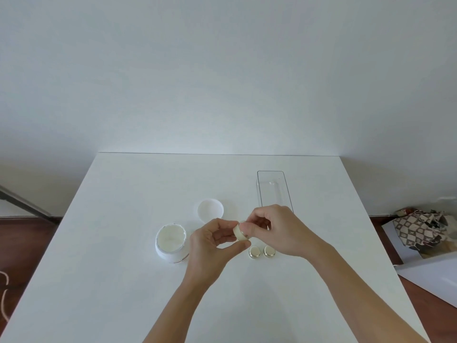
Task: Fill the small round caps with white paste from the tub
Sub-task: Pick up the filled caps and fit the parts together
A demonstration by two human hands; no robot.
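Small round cap (239, 231) in left hand (214, 240) pinching grip; right hand (277, 227) fingertips likewise.

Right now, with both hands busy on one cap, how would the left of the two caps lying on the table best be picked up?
Pinch the left cap across its low round side wall, coming straight down from above. It sits flat on the table, and the other cap lies close on its right, so put thumb and finger on the near and far sides. Too shallow for a wrap.

White table (123, 280), open tub (171, 243) of white paste, its lid (210, 210) behind, two small round caps (261, 252), clear tray (272, 189)
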